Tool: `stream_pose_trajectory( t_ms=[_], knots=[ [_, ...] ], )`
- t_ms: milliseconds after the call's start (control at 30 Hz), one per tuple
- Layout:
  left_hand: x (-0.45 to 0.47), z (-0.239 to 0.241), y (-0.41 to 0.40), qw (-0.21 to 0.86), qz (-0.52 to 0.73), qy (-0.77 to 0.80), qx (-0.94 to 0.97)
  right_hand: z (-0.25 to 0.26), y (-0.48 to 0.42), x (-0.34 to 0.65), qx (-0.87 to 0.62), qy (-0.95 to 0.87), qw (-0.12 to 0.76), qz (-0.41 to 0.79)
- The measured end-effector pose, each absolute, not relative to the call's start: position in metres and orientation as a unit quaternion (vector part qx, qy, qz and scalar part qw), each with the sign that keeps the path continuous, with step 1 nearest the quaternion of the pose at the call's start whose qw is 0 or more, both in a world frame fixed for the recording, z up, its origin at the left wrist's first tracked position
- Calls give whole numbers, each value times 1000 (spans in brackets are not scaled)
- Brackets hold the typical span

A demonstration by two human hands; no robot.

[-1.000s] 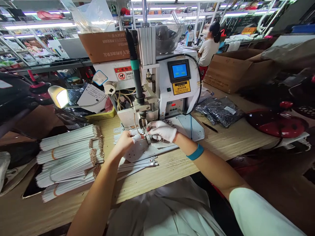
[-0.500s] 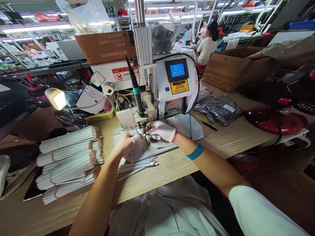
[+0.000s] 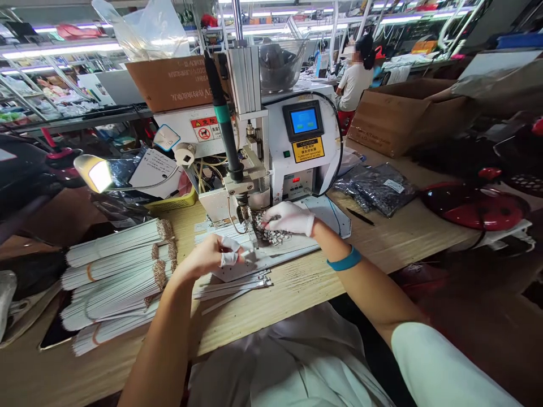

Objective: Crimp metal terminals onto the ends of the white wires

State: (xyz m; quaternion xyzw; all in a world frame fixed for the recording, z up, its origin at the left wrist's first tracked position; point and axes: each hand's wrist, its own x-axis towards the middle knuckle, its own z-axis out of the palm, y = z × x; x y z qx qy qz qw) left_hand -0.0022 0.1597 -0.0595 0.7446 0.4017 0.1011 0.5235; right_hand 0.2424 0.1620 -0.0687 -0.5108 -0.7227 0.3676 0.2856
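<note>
A heap of small metal terminals (image 3: pixel 269 230) is seen lying on a white metal plate (image 3: pixel 333 217), directly below and just beside the press head (image 3: pixel 242 206) of a bench terminal machine (image 3: pixel 303 164). The right hand (image 3: pixel 289 219), gloved in white, is placed over the heap with the fingers curved and lowered onto it; whether any piece is gripped cannot be told. A teal wristband (image 3: pixel 344 259) is noted on that wrist. The left hand (image 3: pixel 207 257), with white finger cots (image 3: pixel 228 259) fitted, is closed in a pinch at the plate's near edge; the item held is too small to identify.

The step in hand is judged to be the feeding of small parts to the press head by hand. The next move is judged to call for careful alignment of the pinched item beneath the head, with the fingers kept clear.

Bundled white wires (image 3: pixel 116 277) with braided ends are stacked on the wooden bench (image 3: pixel 292 294) to the left, and loose strips (image 3: pixel 231 287) lie near the plate. A touchscreen (image 3: pixel 304 120) and a yellow caution label (image 3: pixel 308 149) are mounted on the machine. Bagged parts (image 3: pixel 382 189) lie to the right, beyond which a cardboard box (image 3: pixel 407 116) and a seated co-worker (image 3: pixel 353 85) are seen.
</note>
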Motion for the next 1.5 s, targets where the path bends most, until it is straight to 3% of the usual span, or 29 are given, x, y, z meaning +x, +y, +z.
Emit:
stream_pose_trajectory(
  t_ms=[100, 267, 433, 600, 900, 1167, 1500],
  knots=[
    [-2, -62, 158, 481, 44, 403, 778, -73, 162, 246, -519, -760, 230, 316],
    [12, -80, 166, 241, 119, 515, 814, -79, 163, 240, -498, -796, 210, 272],
    [16, -85, 169, 166, 117, 481, 853, -72, 159, 242, -550, -703, 248, 375],
    [11, -80, 170, 206, 133, 470, 848, -70, 158, 247, -502, -620, 292, 528],
    [4, -78, 169, 452, 234, 426, 748, -71, 159, 240, -473, -560, 358, 578],
    [5, -77, 169, 473, 238, 433, 729, -79, 159, 225, -419, -558, 403, 592],
    [8, -79, 168, 482, 246, 441, 716, -84, 158, 214, -450, -526, 388, 609]
  ],
)
